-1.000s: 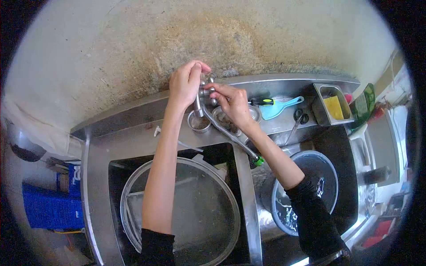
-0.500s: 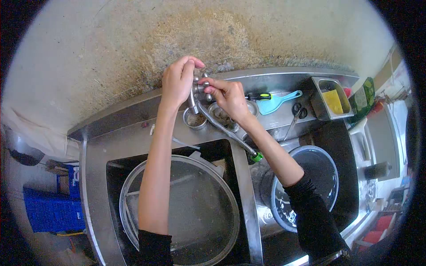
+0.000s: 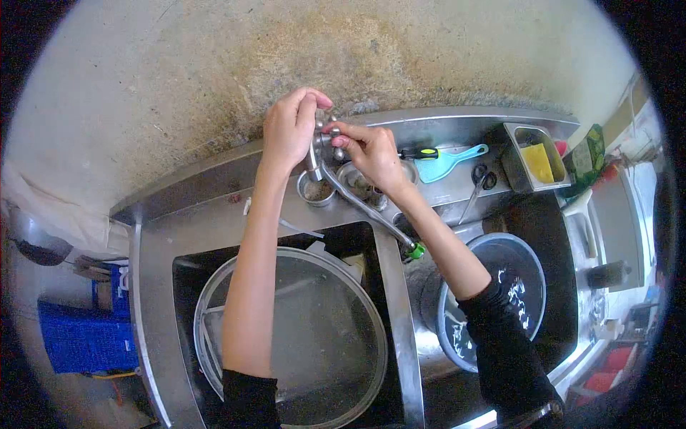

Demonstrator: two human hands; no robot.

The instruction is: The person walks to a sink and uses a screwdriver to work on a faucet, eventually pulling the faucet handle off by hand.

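Observation:
Over the back ledge of a double sink, my left hand (image 3: 291,132) is closed around the upper part of a metal faucet (image 3: 357,202); its fingertips are partly hidden behind the fittings. My right hand (image 3: 375,156) pinches a knobbed tap handle (image 3: 337,146) on the same faucet, between thumb and forefinger. The long spout slants down to the right and ends in a green nozzle (image 3: 416,252) near the sink divider. Below the spout's right side, a grey-blue basin (image 3: 541,279) holds rippling water, partly covered by my right sleeve.
A large round pan with a clear-looking surface (image 3: 329,336) fills the left sink. On the ledge are a small metal cup (image 3: 315,191), a light-blue scraper (image 3: 446,166), scissors (image 3: 477,187) and a metal container (image 3: 522,168) with a yellow sponge (image 3: 537,163). Blue crates (image 3: 86,336) stand left.
Both hands stay at the faucet. The tap handle's knobs sit at a slightly different angle under my right fingers, and the ripples in the basin differ.

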